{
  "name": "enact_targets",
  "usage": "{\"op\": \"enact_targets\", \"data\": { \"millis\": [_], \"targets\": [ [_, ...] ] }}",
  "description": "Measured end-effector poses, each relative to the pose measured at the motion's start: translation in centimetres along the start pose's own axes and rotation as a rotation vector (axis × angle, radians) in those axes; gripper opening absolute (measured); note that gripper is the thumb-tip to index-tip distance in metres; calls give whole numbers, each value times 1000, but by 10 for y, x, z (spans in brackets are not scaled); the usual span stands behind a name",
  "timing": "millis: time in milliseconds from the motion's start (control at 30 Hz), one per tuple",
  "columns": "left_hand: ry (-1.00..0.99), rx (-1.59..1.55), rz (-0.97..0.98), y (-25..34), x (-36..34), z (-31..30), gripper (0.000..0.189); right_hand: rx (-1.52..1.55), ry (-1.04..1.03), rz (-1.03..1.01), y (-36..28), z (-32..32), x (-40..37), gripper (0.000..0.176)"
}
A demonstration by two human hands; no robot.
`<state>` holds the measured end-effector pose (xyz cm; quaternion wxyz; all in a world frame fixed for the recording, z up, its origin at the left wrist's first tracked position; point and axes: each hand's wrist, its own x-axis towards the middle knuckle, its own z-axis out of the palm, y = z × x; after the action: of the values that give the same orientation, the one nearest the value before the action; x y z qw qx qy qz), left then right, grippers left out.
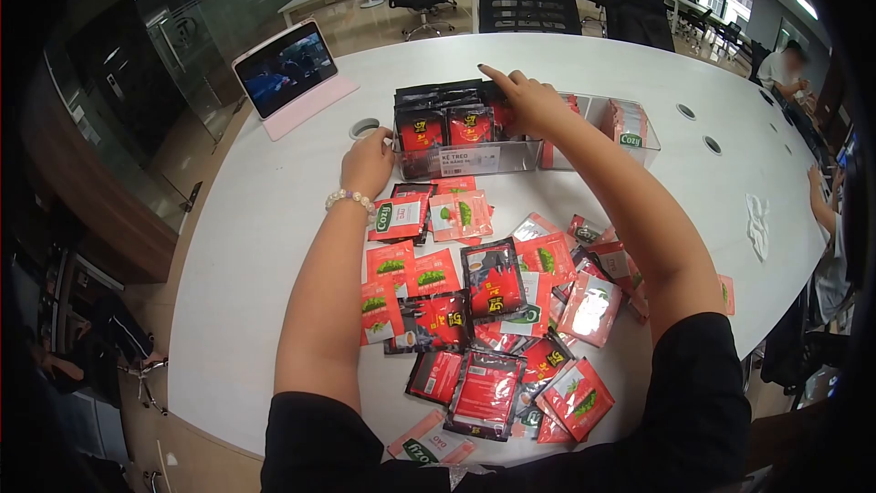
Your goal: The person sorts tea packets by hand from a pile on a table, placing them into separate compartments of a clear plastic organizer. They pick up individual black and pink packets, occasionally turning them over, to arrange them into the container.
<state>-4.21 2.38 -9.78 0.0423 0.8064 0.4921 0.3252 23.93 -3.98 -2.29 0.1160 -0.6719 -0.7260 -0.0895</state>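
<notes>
A clear plastic organiser box (474, 161) stands on the white table (274, 219), its left part packed with upright black-and-red sachets (444, 123). My left hand (367, 161), with a bead bracelet on the wrist, rests curled against the box's left front corner. My right hand (525, 99) sits on top of the sachets in the box, index finger stretched out to the left, pressing on them. Several loose sachets (493, 278), red and black, lie scattered in front of the box between my arms.
A tablet in a pink case (287, 73) stands propped at the far left. Red sachets (628, 123) fill the box's right compartment. A crumpled white tissue (757, 224) lies at right. Another person's arm (821, 205) reaches in at the right edge. Office chairs stand behind.
</notes>
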Motion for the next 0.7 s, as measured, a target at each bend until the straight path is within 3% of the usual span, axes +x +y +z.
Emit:
{"op": "enact_targets", "data": {
  "millis": [167, 267, 367, 500, 533, 600, 633, 667, 700],
  "targets": [
    [10, 2, 7, 0, -1, 0, 25, -63, -1, 63, -5, 6, 3, 102],
    [-13, -18, -3, 0, 0, -1, 24, -189, 220, -43, -2, 10, -7, 99],
    [1, 6, -6, 1, 0, -2, 24, -173, 721, -162, -15, -8, -17, 82],
    [-5, 4, 3, 0, -1, -1, 24, 393, 300, -505, -57, -46, -78, 46],
    [-3, 5, 4, 0, -1, 0, 24, 410, -77, -422, -74, -62, -104, 51],
    [2, 4, 2, 1, 0, 0, 25, 358, -485, -559, -84, -56, -145, 77],
    [2, 4, -3, 2, 0, -1, 25, 192, -453, -629, -88, -43, -167, 80],
    [3, 4, -7, 3, -1, -2, 25, 102, -575, -597, -101, -52, -176, 78],
    [3, 4, -11, 4, -2, -2, 25, 116, -568, -570, -103, -50, -176, 75]
  ]
}}
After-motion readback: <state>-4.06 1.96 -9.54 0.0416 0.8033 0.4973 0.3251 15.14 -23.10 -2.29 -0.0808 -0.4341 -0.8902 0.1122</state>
